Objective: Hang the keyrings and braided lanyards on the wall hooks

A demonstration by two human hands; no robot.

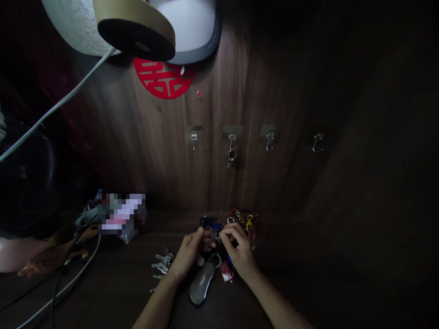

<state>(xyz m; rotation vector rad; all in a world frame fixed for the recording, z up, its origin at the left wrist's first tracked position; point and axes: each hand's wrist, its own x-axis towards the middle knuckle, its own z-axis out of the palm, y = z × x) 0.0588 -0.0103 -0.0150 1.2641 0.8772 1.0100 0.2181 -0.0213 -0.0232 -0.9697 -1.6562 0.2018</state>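
My left hand (192,251) is closed round the side of a small bunch of keys (214,236) low in the middle of the view. From the other side, my right hand (239,249) pinches at the same bunch with thumb and forefinger; fine details are dim. Below the hands lies a smooth grey oval fob (202,282), near a metal split ring (216,260). A red tag (226,271) rests beside it. Loose silver keys (163,262) lie left of my left wrist. Colourful cords (247,221) are heaped beyond my right hand.
Several metal hooks line the wooden back panel; one hook (232,138) carries a ring of keys (231,159). A lamp head (137,32) hangs at upper left with a white cable (58,106). A brush (51,258) and a blurred-out packet (123,214) lie left.
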